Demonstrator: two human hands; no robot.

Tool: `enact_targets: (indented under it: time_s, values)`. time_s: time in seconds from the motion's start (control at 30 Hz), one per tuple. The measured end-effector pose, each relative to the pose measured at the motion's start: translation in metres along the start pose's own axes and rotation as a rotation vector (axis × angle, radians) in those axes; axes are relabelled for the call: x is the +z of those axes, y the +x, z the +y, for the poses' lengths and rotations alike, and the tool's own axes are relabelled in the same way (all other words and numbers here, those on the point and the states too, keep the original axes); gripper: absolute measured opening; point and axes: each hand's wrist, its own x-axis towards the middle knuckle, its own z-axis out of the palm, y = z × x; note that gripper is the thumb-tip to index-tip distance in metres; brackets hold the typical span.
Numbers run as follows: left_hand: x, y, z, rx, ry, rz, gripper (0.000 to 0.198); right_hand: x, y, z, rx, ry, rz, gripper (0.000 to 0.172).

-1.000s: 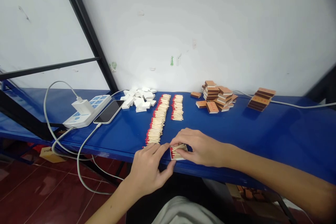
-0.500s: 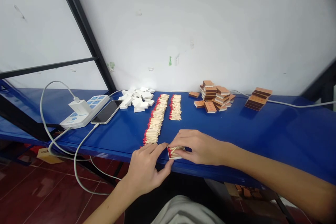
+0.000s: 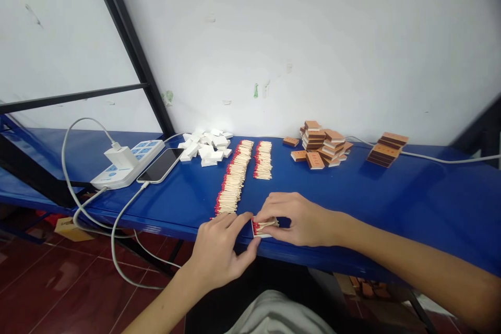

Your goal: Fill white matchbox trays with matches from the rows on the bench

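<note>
White matchbox tray point(image 3: 264, 236) at lower centre of frame, red-tipped matches point(image 3: 260, 227) inside. Left hand point(image 3: 218, 249) holds its left end between thumb and forefinger; right hand point(image 3: 300, 219) curled narrow over the matches, cannot tell if pinching any. Mid-frame: two match rows point(image 3: 235, 177), white heap point(image 3: 190, 152) to left, brown matchboxes point(image 3: 315, 160) right.

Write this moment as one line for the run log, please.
left hand: at edge of white tray | right hand: on matches in tray | beyond: long match row, short match row, brown matchboxes
</note>
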Motion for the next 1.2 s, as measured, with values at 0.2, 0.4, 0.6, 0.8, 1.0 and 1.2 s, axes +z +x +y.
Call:
enact_targets:
  time_s: [0.2, 0.4, 0.6, 0.8, 1.0, 1.2]
  values:
    - [0.0011, -0.0014, -0.0007, 0.004, 0.009, -0.006, 0.029, -0.0034, -0.0016, -0.0006, 0.006, -0.057, 0.037, 0.023]
    - [-0.0006, -0.0033, -0.0020, 0.005, -0.008, 0.024, 0.042, -0.0055, -0.0034, 0.0060, 0.035, -0.174, -0.027, 0.031]
    - [-0.0015, -0.0040, -0.0038, 0.013, -0.110, 0.033, 0.030, 0.0004, -0.0024, 0.0048, 0.029, -0.211, -0.059, 0.029]
    - [0.0002, -0.0032, -0.0078, 0.104, -0.170, 0.024, 0.024, 0.0000, -0.0005, 0.0004, 0.046, -0.135, -0.104, 0.025]
    - [-0.0005, -0.0033, -0.0095, 0.123, -0.171, 0.026, 0.025, 0.0015, 0.0018, 0.0019, 0.068, -0.111, -0.101, 0.022]
    - [0.0014, -0.0034, -0.0090, 0.146, -0.151, 0.043, 0.021, 0.0018, 0.0018, 0.0026, 0.072, -0.095, -0.094, 0.025]
